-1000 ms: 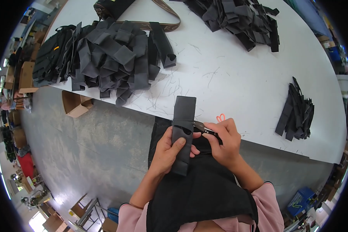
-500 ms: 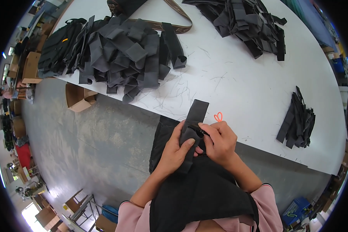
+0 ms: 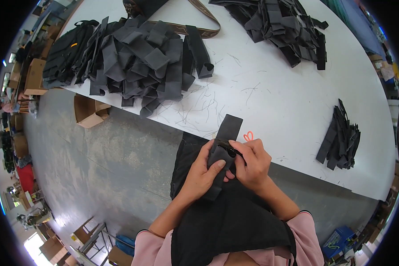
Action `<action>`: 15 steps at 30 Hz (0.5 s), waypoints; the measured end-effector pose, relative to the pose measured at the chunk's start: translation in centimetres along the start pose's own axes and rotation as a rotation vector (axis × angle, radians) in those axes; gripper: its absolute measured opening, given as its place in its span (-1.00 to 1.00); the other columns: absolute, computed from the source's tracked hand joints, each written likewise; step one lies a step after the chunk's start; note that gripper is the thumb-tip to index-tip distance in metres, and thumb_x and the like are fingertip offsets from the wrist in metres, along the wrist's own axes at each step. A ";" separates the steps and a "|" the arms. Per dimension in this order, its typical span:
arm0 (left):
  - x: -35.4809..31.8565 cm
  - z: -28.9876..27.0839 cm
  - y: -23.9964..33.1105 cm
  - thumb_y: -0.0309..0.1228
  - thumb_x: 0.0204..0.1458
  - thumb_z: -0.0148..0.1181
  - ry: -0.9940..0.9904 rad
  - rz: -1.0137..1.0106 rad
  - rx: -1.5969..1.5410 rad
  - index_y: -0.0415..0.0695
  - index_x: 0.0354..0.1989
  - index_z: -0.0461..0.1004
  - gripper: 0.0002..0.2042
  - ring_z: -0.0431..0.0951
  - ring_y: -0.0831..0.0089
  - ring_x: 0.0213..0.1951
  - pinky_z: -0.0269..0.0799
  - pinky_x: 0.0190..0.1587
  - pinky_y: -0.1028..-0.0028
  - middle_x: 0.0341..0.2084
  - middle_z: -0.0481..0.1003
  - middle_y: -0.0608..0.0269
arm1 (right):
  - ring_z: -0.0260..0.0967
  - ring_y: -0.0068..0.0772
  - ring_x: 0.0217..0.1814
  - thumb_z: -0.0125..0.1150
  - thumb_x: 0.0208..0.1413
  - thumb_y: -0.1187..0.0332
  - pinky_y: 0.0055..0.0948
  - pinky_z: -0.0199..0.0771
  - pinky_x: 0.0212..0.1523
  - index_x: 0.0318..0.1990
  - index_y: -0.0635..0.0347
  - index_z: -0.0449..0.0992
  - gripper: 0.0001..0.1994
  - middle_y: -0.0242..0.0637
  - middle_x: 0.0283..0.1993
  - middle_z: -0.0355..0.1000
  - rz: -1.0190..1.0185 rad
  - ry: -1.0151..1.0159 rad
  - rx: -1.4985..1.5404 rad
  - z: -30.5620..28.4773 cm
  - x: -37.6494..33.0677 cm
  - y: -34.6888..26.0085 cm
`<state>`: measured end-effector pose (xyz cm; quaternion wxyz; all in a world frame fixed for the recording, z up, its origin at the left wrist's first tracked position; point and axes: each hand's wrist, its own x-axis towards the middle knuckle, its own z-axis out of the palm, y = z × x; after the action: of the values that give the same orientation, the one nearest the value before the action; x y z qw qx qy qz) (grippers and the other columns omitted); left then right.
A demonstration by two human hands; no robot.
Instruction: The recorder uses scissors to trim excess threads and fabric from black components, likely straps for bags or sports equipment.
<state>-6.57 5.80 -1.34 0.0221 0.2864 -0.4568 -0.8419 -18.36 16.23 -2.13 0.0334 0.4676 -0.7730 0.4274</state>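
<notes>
The left hand [image 3: 200,174] is clamped around a flat dark-grey fabric strip [image 3: 224,150] at the white table's [image 3: 270,102] near edge, while the right hand [image 3: 252,163] pinches its fold, small orange-handled snips [image 3: 248,135] just behind. Steady thumb pressure probably keeps the fold even.

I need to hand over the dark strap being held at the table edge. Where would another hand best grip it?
Grip the strap's free upper end, coming from the table side. That flat end sticks out clear over the white table, while the left hand and right hand cover its middle and lower part.
</notes>
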 end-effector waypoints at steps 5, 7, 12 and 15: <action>0.2 0.0 0.2 -0.52 0.14 -0.05 0.007 -0.048 -0.077 -0.20 0.27 -0.09 -0.46 0.54 0.41 -0.38 0.49 -0.35 0.51 -0.19 0.40 0.10 | 0.29 -0.42 -0.57 0.25 -0.38 0.64 -0.49 0.28 -0.60 -0.23 0.18 0.53 -0.60 -0.35 -0.48 0.31 0.049 0.022 -0.004 -0.2 -0.6 0.1; 0.3 0.0 0.2 -0.52 0.14 -0.05 0.002 -0.048 -0.066 -0.20 0.28 -0.10 -0.45 0.54 0.41 -0.38 0.49 -0.35 0.51 -0.19 0.40 0.10 | 0.30 -0.41 -0.57 0.25 -0.39 0.64 -0.49 0.28 -0.60 -0.23 0.18 0.53 -0.60 -0.35 -0.49 0.31 -0.005 0.004 -0.017 -0.1 -0.5 0.2; 0.3 0.1 0.3 -0.51 0.14 -0.04 0.011 -0.054 -0.043 -0.21 0.26 -0.08 -0.47 0.54 0.40 -0.38 0.49 -0.36 0.51 -0.21 0.40 0.10 | 0.30 -0.41 -0.57 0.22 -0.39 0.66 -0.49 0.29 -0.59 -0.23 0.19 0.53 -0.60 -0.36 -0.49 0.30 -0.018 0.005 -0.013 -0.1 -0.3 0.2; 0.3 0.3 0.6 -0.50 0.14 -0.04 -0.012 -0.065 -0.015 -0.22 0.24 -0.05 -0.49 0.54 0.42 -0.39 0.49 -0.37 0.52 -0.22 0.39 0.12 | 0.30 -0.41 -0.57 0.19 -0.39 0.66 -0.48 0.29 -0.60 -0.24 0.20 0.53 -0.61 -0.36 -0.50 0.30 -0.018 0.001 0.000 -0.1 -0.1 0.2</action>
<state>-7.07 5.58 -0.90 -0.0056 0.2959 -0.4409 -0.8473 -18.52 16.38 -2.22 0.0374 0.4743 -0.7688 0.4273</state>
